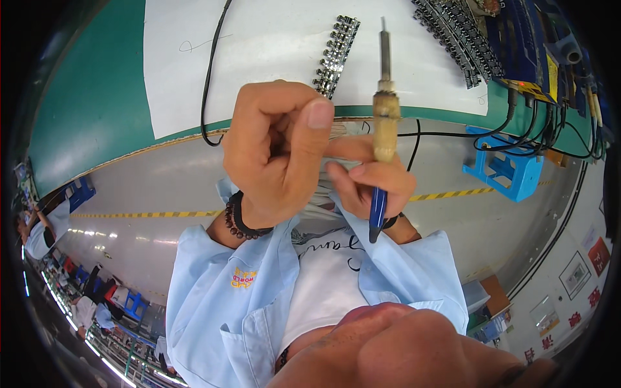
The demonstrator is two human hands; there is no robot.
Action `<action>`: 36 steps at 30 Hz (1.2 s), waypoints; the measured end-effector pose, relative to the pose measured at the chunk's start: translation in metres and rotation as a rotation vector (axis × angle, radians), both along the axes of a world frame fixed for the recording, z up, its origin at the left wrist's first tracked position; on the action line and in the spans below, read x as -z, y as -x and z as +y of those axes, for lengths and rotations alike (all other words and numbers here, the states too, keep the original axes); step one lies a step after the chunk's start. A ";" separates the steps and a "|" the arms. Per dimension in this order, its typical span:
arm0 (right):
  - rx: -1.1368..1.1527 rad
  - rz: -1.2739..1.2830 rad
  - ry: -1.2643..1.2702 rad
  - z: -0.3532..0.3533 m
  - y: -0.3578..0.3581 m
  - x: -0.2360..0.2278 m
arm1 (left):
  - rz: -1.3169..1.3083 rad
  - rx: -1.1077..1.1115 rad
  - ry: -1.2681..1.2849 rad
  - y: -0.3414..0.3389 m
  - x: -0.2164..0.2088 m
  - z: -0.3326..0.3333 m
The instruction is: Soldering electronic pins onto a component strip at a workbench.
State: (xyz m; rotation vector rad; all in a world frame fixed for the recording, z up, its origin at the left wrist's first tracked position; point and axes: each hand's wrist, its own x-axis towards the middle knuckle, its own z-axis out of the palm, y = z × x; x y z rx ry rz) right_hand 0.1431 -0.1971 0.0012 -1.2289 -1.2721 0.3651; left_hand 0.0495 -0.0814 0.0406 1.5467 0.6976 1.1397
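At far left we see a co-worker (55, 229) in light blue, then the green tabletop (97, 97) and, spread over it, a white sheet (259, 39). A black cable (208, 84) crosses the sheet and droops over the near edge. Next we find the left hand (275, 149), a beaded bracelet (233, 223) at its wrist: its fingers are curled inward with the thumb pressed toward the index finger, and we cannot tell whether they pinch anything. Beyond it, a strip of small dark-and-metal parts (336, 55) lies on the sheet. To the right, the right hand (385, 184) grips a slim tool (386, 123) between thumb and fingers, its tan-and-blue handle toward us and its metal tip pointing away, apart from the strip. Farther right we see a cluster of similar strips (453, 42) on the sheet, then a blue stool (521, 171) below the table edge.
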 end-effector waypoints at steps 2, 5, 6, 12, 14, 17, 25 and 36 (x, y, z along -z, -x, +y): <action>-0.017 -0.005 0.023 -0.004 0.001 -0.004 | -0.040 0.081 -0.073 0.004 0.000 0.004; -0.049 -0.014 0.071 -0.010 0.001 -0.006 | -0.030 0.143 -0.115 0.014 0.001 0.011; -0.060 0.064 0.052 -0.012 0.001 -0.005 | 0.001 0.157 -0.125 0.018 0.001 0.013; -0.073 0.138 -0.027 0.002 0.011 -0.017 | 0.076 0.031 -0.426 0.022 0.000 0.012; -0.067 0.156 -0.004 0.001 0.015 -0.014 | 0.093 0.070 -0.415 0.025 -0.005 0.009; -0.054 0.197 0.043 -0.003 0.017 -0.012 | 0.081 0.077 -0.411 0.021 -0.006 0.007; -0.056 -0.094 0.163 -0.015 -0.024 -0.021 | 0.291 0.411 -0.364 0.034 -0.003 0.020; 0.100 -0.135 0.018 -0.017 -0.048 -0.021 | 0.468 0.429 -0.137 0.065 -0.009 0.038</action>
